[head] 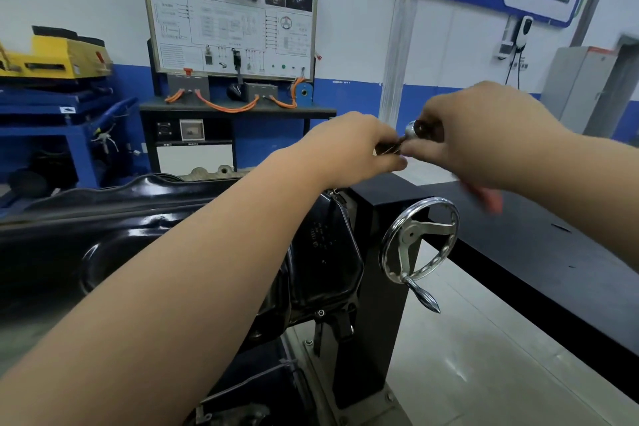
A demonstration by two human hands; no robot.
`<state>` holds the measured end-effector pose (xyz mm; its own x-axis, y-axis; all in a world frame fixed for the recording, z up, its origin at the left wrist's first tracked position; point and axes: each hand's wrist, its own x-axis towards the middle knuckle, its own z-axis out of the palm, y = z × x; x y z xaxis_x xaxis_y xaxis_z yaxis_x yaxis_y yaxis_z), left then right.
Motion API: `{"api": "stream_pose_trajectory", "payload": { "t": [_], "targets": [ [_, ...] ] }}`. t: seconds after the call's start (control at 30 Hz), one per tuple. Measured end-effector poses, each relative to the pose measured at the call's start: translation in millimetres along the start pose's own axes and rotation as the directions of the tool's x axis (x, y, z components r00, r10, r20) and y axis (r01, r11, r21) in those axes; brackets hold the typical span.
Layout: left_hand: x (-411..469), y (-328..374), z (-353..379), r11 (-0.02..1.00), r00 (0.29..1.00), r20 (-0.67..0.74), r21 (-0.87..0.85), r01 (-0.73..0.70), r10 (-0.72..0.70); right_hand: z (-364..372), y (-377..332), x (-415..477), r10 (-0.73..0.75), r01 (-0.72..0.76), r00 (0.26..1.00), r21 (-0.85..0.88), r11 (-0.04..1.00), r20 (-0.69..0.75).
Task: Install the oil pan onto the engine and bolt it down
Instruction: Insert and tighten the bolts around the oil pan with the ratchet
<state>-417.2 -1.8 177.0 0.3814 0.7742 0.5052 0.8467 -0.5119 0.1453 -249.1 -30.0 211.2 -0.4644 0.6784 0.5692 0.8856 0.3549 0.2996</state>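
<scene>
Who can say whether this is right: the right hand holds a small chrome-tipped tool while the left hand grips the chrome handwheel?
Not quite. The head view shows the left hand off the handwheel; raised above it, it pinches the same chrome-tipped tool that the right hand holds.

The left hand [349, 149] and right hand [484, 135] meet in open air at centre frame, both pinching a small chrome-headed tool [413, 130] above the black stand post [380, 270]. The post and its handwheel [420, 240], whose crank handle juts toward lower right, block a straight drop below them. The glossy oil pan [138, 218] fills the left middle, under the left forearm. A long black bench [536, 252] walls off the right. Between post and bench a strip of pale floor [484, 356] lies open at lower right. The training board [235, 17] stands well behind, upper centre
</scene>
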Motion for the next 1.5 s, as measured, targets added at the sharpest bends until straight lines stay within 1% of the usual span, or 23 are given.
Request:
{"api": "stream_pose_trajectory", "payload": {
  "t": [0.07, 0.13, 0.2, 0.27, 0.33, 0.4, 0.47, 0.57, 0.6, 0.67, 0.7, 0.73, 0.77, 0.8, 0.9, 0.93, 1.0, 1.03, 1.17, 1.27, 1.3, 1.4, 1.5],
  "targets": [
    [0.6, -0.4, 0.4, 1.000, 0.999, -0.039, 0.031, 0.006, -0.005, 5.2, -6.5, 2.4, 0.183, -0.190, 0.981, 0.125, 0.974, 0.066],
    [1.5, -1.2, 0.5, 0.999, 0.998, -0.062, 0.037, 0.009, -0.007, 3.9, -10.3, 2.3, 0.199, -0.208, 0.977, 0.140, 0.968, 0.078],
    [1.7, -1.9, 0.2, 1.000, 0.999, -0.051, 0.020, -0.002, 0.003, 2.4, -7.8, 0.3, 0.038, -0.038, 0.999, 0.016, 0.999, 0.019],
    [1.6, -1.3, 1.0, 1.000, 1.000, -0.017, 0.021, -0.014, 0.015, 3.1, 0.3, -1.0, -0.221, 0.218, 0.975, -0.119, 0.969, -0.015],
    [1.8, -1.1, 3.4, 1.000, 1.000, 0.012, 0.011, -0.022, 0.022, 4.2, 7.1, -1.3, -0.323, 0.319, 0.946, -0.127, 0.939, -0.010],
    [1.7, -2.1, 4.5, 0.999, 0.999, 0.000, -0.002, -0.033, 0.033, 4.1, 6.9, -0.8, -0.243, 0.238, 0.969, -0.103, 0.966, -0.039],
    [0.6, -3.4, 4.1, 1.000, 0.999, -0.045, -0.007, -0.031, 0.030, 9.9, 1.6, -2.2, -0.092, 0.089, 0.994, -0.051, 0.995, -0.064],
    [1.3, -3.6, 4.0, 0.999, 0.999, -0.014, -0.014, -0.036, 0.036, 18.1, -3.0, -6.1, 0.125, -0.131, 0.991, 0.244, 0.961, 0.037],
    [1.4, -3.5, 3.4, 0.999, 0.999, 0.002, -0.011, -0.042, 0.042, 18.3, -3.2, -7.5, 0.113, -0.119, 0.993, 0.235, 0.965, 0.037],
    [1.2, -3.1, 1.0, 0.998, 0.998, 0.010, 0.001, -0.055, 0.055, 17.6, 2.5, -6.0, -0.102, 0.105, 0.993, 0.032, 0.994, -0.064],
    [0.9, -2.1, -0.3, 0.998, 0.998, 0.016, 0.010, -0.054, 0.054, 17.0, 6.7, -5.0, -0.238, 0.234, 0.967, -0.053, 0.971, -0.087],
    [0.3, -1.5, -1.1, 0.999, 0.998, 0.026, 0.015, -0.050, 0.050, 15.0, 10.5, -4.1, -0.317, 0.312, 0.946, -0.071, 0.948, -0.071],
    [0.0, -1.2, -1.0, 0.999, 0.998, 0.032, 0.013, -0.047, 0.047, 12.9, 13.7, -2.7, -0.329, 0.327, 0.943, -0.045, 0.944, -0.056],
    [0.1, -1.3, -0.7, 0.999, 0.999, 0.024, 0.007, -0.045, 0.045, 10.9, 14.3, -1.6, -0.286, 0.286, 0.956, -0.018, 0.958, -0.061],
    [-0.9, -3.6, -2.6, 0.999, 0.998, -0.057, -0.014, -0.030, 0.029, 14.9, 4.5, 1.6, -0.031, 0.032, 0.997, 0.016, 0.999, -0.073],
    [-0.4, -4.1, -2.6, 0.999, 0.997, -0.071, 0.004, -0.032, 0.032, 16.4, -0.4, 2.0, 0.064, -0.059, 0.997, 0.125, 0.990, -0.037],
    [1.8, -4.7, -0.6, 0.996, 0.996, -0.073, 0.075, -0.045, 0.050, 19.6, -5.8, 3.4, 0.205, -0.208, 0.978, 0.385, 0.899, 0.047],
    [2.3, -4.6, 0.2, 0.993, 0.995, -0.076, 0.104, -0.048, 0.056, 19.4, -7.5, 4.2, 0.202, -0.206, 0.978, 0.381, 0.902, 0.050],
    [2.0, -2.9, 0.6, 0.984, 0.988, -0.119, 0.159, -0.075, 0.095, 13.4, -5.4, 4.5, 0.032, -0.032, 0.999, 0.081, 0.996, -0.009],
    [2.3, -4.5, 0.4, 0.977, 0.989, -0.099, 0.195, -0.089, 0.110, 11.3, 3.5, 2.0, -0.169, 0.172, 0.984, 0.071, 0.983, -0.049],
    [1.8, -4.7, 0.5, 0.974, 0.989, -0.092, 0.204, -0.095, 0.116, 10.3, 6.8, 1.3, -0.191, 0.194, 0.981, 0.083, 0.977, -0.041],
    [0.8, -2.1, 1.9, 0.979, 0.990, -0.095, 0.185, -0.089, 0.108, 8.8, 4.2, 0.1, -0.015, 0.011, 1.000, 0.160, 0.987, 0.019],
    [0.9, 0.0, 2.7, 0.988, 0.994, -0.080, 0.141, -0.059, 0.071, 13.3, -10.8, 5.4, 0.193, -0.217, 0.976, 0.347, 0.913, 0.103]
  ]
}}
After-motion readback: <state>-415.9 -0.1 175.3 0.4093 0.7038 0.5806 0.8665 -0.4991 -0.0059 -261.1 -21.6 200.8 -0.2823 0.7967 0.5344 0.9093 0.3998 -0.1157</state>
